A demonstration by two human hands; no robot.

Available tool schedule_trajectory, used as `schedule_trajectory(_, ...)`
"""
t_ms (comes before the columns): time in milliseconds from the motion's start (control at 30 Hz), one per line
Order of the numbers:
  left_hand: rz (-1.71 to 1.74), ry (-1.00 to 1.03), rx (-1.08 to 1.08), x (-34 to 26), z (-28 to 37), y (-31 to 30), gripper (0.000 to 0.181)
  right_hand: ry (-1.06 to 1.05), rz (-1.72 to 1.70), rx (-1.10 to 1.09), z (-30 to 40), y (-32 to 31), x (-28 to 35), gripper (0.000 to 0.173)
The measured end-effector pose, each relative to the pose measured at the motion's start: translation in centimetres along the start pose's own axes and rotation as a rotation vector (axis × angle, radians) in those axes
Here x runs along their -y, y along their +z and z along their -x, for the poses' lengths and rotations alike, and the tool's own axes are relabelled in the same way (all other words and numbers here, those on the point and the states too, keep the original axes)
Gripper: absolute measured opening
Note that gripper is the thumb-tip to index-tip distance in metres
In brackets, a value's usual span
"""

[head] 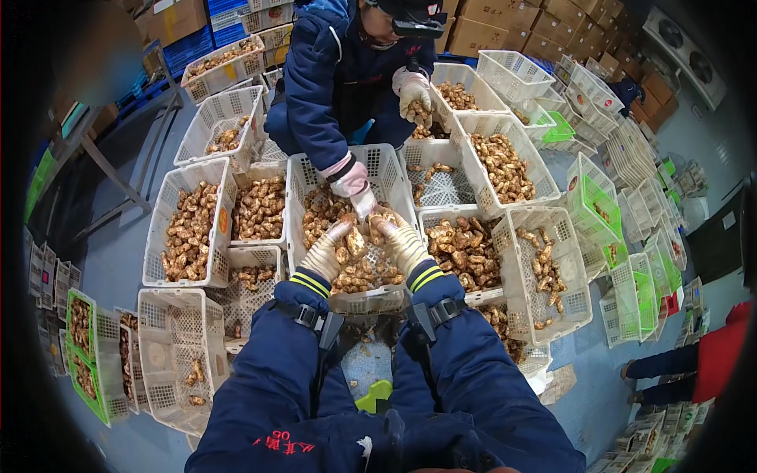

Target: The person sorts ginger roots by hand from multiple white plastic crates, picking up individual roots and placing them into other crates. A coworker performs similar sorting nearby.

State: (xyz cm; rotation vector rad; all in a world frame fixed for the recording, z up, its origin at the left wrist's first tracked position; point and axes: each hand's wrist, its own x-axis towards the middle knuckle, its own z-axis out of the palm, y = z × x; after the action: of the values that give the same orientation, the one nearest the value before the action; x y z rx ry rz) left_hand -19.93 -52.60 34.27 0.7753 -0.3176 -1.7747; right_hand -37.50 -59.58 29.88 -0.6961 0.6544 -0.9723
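Note:
My left hand (325, 253), in a striped pale knit glove, grips a brown-and-cream mushroom (355, 243) that looks like a matsutake. Close beside it my right hand (402, 241), gloved alike, has its fingers closed on another mushroom (375, 229). Both hands are over the white perforated plastic crate (349, 304) before me, where many more mushrooms (318, 211) lie on the bottom. From the far side a co-worker's gloved hand (362, 200) reaches into the same crate, its fingertips near mine. The co-worker's other hand (414, 100) holds several mushrooms.
White crates of mushrooms surround me, some stacked crosswise, such as a full one (189, 230) at left and a sparser one (544, 272) at right. A metal table frame (112, 168) stands left. Stacked cartons (502, 26) line the back. A person in red (718, 358) is at right.

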Motion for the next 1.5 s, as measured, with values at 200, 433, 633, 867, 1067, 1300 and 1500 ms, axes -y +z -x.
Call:
schedule_trajectory(200, -0.002, 0.019, 0.006, -0.2, 0.4, -0.1, 0.031, 0.014, -0.033, -0.013, 0.6, 1.3, 0.4, 0.049)
schedule_trajectory(433, -0.090, 0.036, 0.002, -0.3, 0.3, -1.5, 0.047, 0.071, 0.097, -0.080, 1.3, 2.0, 1.0, 0.048)
schedule_trajectory(633, -0.064, -0.056, -0.080, -0.2, 0.6, 0.4, 0.043, 0.095, 0.024, -0.073, 1.3, 0.6, 1.1, 0.045)
schedule_trajectory(867, -0.004, 0.060, -0.048, -0.2, -0.5, -2.4, 0.044, 0.104, -0.097, 0.079, 1.2, 2.0, 1.3, 0.058)
schedule_trajectory(1067, -0.164, 0.047, -0.162, -0.5, 0.5, 0.7, 0.060, 0.024, 0.063, -0.036, 0.5, 0.4, 1.2, 0.056)
schedule_trajectory(1300, 0.008, -0.003, -0.174, -2.1, 2.3, 2.7, 0.060, 0.006, 0.105, -0.086, 0.9, 1.2, 1.7, 0.055)
schedule_trajectory(1500, 0.127, -0.009, -0.080, -1.6, 0.5, 0.7, 0.054, 0.031, -0.011, -0.218, 0.1, 1.6, 1.8, 0.065)
